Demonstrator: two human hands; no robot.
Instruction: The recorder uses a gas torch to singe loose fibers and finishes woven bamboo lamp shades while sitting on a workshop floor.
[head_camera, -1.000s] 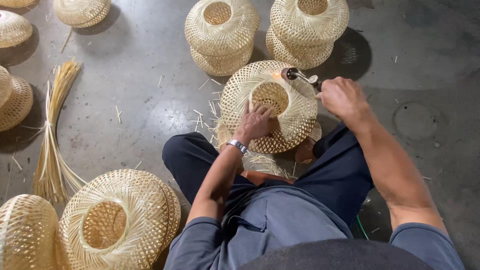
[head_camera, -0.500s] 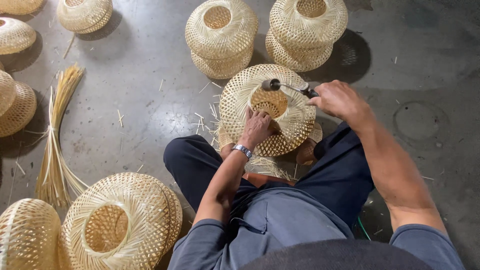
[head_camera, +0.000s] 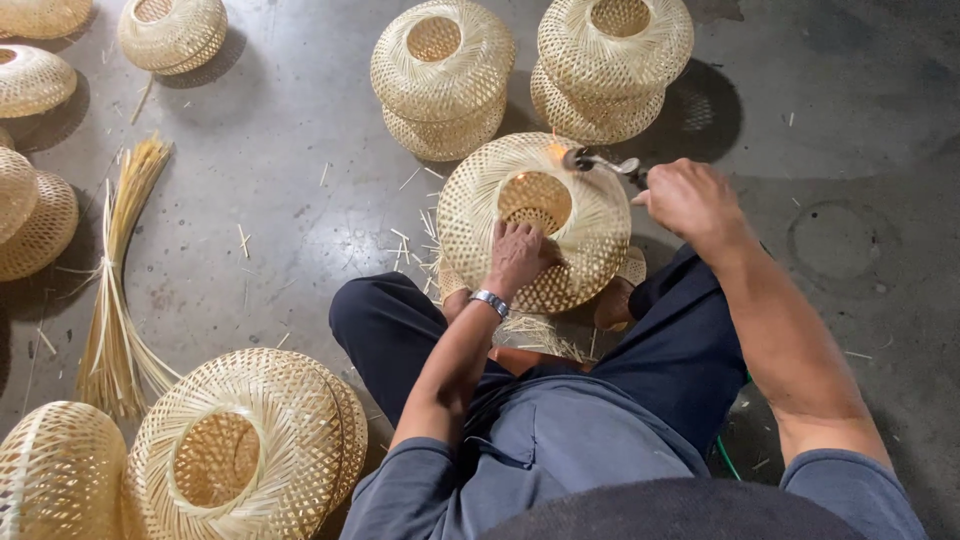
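Note:
I sit on the floor with a round woven bamboo shade (head_camera: 480, 215) tilted up between my legs, its round opening facing me. My left hand (head_camera: 520, 255), with a metal watch on the wrist, presses on the weave just below that opening and grips its rim. My right hand (head_camera: 690, 200) holds a small metal torch (head_camera: 600, 163) whose tip touches the top edge of the shade, where a small orange flame shows.
Two stacks of finished woven shades (head_camera: 442, 75) (head_camera: 612, 62) stand beyond. More shades lie at the left edge (head_camera: 35, 215) and front left (head_camera: 245, 445). A bundle of bamboo strips (head_camera: 115, 290) lies on the concrete floor. Loose slivers are scattered near my knees.
The torch tip moved from the shade's right edge in over the opening, then back up to the top rim. The shade has turned slightly under my left hand.

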